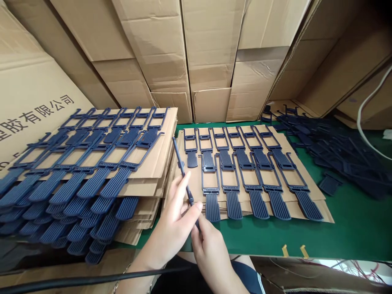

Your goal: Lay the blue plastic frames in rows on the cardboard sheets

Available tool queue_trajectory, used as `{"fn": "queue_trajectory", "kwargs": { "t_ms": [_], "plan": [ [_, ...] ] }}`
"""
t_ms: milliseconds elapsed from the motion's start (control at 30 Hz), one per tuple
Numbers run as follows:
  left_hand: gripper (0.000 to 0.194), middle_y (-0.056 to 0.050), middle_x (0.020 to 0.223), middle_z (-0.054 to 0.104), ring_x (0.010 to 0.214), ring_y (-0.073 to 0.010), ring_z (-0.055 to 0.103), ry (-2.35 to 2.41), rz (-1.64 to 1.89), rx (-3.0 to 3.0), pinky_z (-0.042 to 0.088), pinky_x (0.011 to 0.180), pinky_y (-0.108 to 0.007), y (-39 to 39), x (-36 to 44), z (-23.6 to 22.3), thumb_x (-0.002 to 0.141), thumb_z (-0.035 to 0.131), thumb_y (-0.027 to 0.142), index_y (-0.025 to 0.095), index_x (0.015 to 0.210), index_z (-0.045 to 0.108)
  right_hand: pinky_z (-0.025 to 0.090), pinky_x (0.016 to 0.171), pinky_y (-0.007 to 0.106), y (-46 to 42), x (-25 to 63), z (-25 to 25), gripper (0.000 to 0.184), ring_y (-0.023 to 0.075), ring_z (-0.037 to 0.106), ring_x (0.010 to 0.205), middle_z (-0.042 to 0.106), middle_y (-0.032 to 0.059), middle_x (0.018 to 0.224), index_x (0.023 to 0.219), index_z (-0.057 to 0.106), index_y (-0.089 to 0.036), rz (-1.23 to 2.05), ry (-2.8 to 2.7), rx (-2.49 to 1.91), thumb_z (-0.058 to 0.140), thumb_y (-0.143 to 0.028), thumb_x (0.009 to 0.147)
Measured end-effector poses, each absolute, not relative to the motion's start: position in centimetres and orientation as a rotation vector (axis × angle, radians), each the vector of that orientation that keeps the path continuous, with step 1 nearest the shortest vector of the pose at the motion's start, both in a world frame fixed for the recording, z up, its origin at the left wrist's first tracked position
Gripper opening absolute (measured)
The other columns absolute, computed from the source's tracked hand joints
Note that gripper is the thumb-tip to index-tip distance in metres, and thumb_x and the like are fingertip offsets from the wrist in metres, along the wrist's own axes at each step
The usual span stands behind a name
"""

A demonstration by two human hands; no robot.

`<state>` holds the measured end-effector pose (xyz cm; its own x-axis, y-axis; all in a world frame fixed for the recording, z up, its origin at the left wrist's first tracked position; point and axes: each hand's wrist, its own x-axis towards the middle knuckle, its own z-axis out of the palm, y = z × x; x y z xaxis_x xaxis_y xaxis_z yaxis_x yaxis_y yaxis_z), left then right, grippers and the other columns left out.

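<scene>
My left hand pinches a thin dark blue plastic strip between thumb and fingers, and the strip slants up over a cardboard sheet. My right hand sits just below, with its thumb and fingertips closed at the strip's lower end, though that end is partly hidden. Rows of dark blue moulded plastic frames with ribbed tails lie on the cardboard sheet just beyond my fingers. To the left, more of these frames are stacked between cardboard sheets.
A green mat covers the bench. A loose heap of dark blue parts lies at the right. Cardboard boxes stand along the back. A white cable hangs at the right, and a black cable crosses the front.
</scene>
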<state>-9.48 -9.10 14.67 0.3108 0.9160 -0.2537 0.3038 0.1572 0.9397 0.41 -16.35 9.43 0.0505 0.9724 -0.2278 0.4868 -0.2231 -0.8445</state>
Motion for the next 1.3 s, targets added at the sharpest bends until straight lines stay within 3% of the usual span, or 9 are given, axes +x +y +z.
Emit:
{"fn": "queue_trajectory", "kwargs": {
  "t_ms": [133,233,300,500,767,1067,1300],
  "plan": [
    [0.045,0.009,0.141,0.016,0.128,-0.0161,0.022,1.217,0.534,1.549,0.033,0.101,-0.028,-9.5,-10.1,14.8,0.085,0.038,0.036,0.039,0.129,0.029,0.041,0.058,0.021,-16.1,0.3,9.0,0.033,0.0117,0.053,0.062,0.059,0.0063,0.078,0.105,0.049,-0.013,1.256,-1.255,-1.623,0.032,-0.033,0.087],
    [0.041,0.008,0.137,0.030,0.125,-0.0129,0.029,1.201,0.495,1.724,0.030,0.103,-0.029,-9.6,-10.1,14.7,0.087,0.036,0.031,0.038,0.127,0.034,0.031,0.039,0.017,-16.1,0.3,8.7,0.032,0.0068,0.040,0.039,0.045,-0.0031,0.048,0.087,0.047,-0.013,1.560,-0.882,-1.474,0.035,-0.043,0.086],
    [0.039,0.006,0.132,0.039,0.121,-0.0110,0.035,1.201,0.539,1.830,0.031,0.103,-0.027,-9.6,-9.9,14.5,0.087,0.037,0.027,0.035,0.125,0.039,0.021,0.031,0.015,-16.1,0.3,8.6,0.033,0.0044,0.031,0.030,0.038,-0.0067,0.042,0.079,0.042,-0.014,1.755,-0.614,-1.312,0.038,-0.047,0.084],
    [0.032,0.000,0.114,0.055,0.108,-0.0102,0.048,1.176,0.800,2.052,0.038,0.096,-0.022,-9.4,-9.5,13.2,0.082,0.043,0.014,0.021,0.112,0.052,0.015,0.026,0.012,-16.3,0.4,8.8,0.029,0.0011,0.029,0.026,0.050,-0.0015,0.053,0.072,0.041,-0.012,1.896,-0.179,-0.948,0.047,-0.039,0.080],
    [0.031,-0.002,0.106,0.057,0.100,-0.0105,0.052,1.153,0.958,2.144,0.042,0.089,-0.022,-9.1,-9.6,12.9,0.078,0.045,0.006,0.018,0.106,0.053,0.015,0.026,0.012,-16.4,0.3,8.6,0.028,0.0008,0.030,0.025,0.053,0.0012,0.055,0.066,0.046,-0.009,1.901,0.047,-0.902,0.047,-0.033,0.080],
    [0.031,-0.003,0.107,0.056,0.100,-0.0118,0.052,1.152,0.955,2.157,0.043,0.089,-0.026,-8.8,-9.3,12.5,0.079,0.044,0.007,0.019,0.106,0.053,0.014,0.026,0.012,-16.4,0.3,8.8,0.039,0.0013,0.025,0.022,0.041,-0.0017,0.036,0.057,0.052,-0.006,1.971,0.108,-0.894,0.052,-0.041,0.073],
    [0.031,-0.004,0.117,0.051,0.109,-0.0150,0.046,1.279,0.670,2.125,0.038,0.096,-0.032,-8.8,-9.6,12.2,0.083,0.039,0.018,0.021,0.112,0.051,0.015,0.027,0.013,-16.1,-0.9,8.6,0.029,0.0007,0.032,0.027,0.055,0.0032,0.061,0.064,0.046,-0.009,1.923,0.146,-0.972,0.055,-0.035,0.071]
  ]
}}
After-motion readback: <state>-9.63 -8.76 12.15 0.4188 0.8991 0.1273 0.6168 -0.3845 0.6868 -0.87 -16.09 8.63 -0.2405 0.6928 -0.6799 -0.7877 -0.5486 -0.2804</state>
